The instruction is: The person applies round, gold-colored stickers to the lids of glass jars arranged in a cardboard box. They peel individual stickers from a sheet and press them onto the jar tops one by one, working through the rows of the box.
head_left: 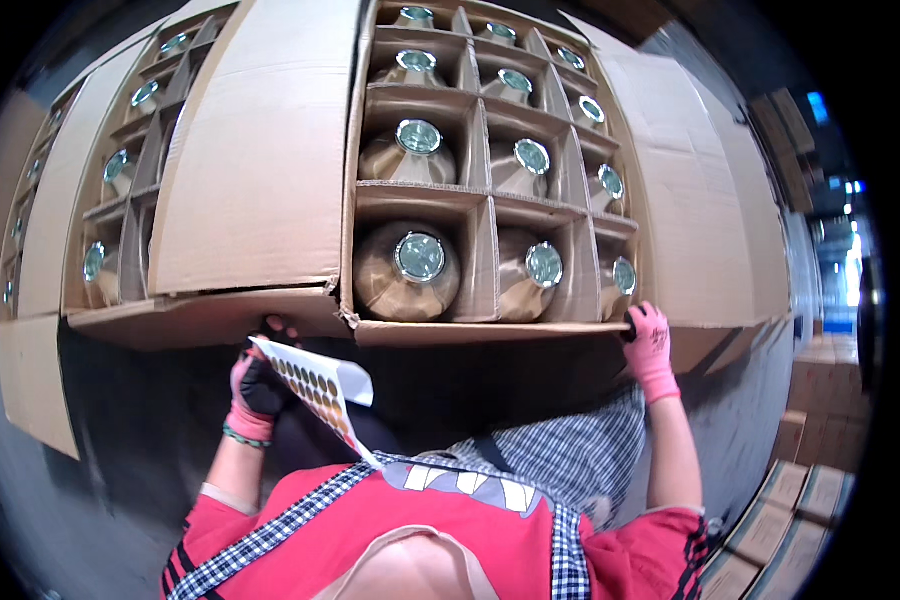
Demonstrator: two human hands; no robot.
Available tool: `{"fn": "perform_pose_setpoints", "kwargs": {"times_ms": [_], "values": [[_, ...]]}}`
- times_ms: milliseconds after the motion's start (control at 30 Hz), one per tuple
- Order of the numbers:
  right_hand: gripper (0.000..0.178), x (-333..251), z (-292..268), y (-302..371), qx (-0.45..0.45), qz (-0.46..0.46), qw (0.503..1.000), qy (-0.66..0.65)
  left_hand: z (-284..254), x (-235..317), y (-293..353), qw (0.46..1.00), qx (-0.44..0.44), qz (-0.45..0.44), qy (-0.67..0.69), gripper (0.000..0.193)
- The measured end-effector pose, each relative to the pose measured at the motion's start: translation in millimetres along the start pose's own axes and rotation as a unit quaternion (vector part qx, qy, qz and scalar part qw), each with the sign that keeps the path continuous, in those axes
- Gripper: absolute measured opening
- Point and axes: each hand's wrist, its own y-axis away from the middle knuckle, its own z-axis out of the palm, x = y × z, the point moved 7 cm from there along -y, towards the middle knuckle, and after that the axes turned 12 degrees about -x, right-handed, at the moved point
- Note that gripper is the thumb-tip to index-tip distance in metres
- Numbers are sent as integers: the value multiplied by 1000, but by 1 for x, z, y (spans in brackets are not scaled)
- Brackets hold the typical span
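In the head view, the left hand (pixel 258 380), in a pink glove with a black palm, grips a white sheet dotted with rows of round gold and reddish stickers (pixel 315 388). The sheet slants down toward the person's chest (one edge of it curls over), and whether the fingertips touch the cardboard behind them I cannot tell. The right hand (pixel 652 350), gloved in pink too, has its fingers curled on the near right corner of an open brown cardboard carton (pixel 500 334). That carton stands in front of the person, its grey-brown cardboard dividers (pixel 481 258) parting round-shouldered clear glass vessels (pixel 406 285), mouths upward. Another open brown carton of similar vessels (pixel 205 312) stands just beside it, left.
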Motion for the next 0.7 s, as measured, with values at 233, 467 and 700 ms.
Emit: {"fn": "perform_pose_setpoints", "kwargs": {"times_ms": [233, 467, 700], "values": [[31, 3, 0, 7, 19, -10, 1000, -10, 27, 0, -4, 1000, 4, 15, 8, 27], [30, 2, 0, 1, 5, -18, 1000, -2, 38, 27, 13, 973, 98, -37, -206, 19], [18, -4, -14, -3, -12, -106, 994, -29, 96, 16, 9, 964, 126, -36, -230, 22]]}}
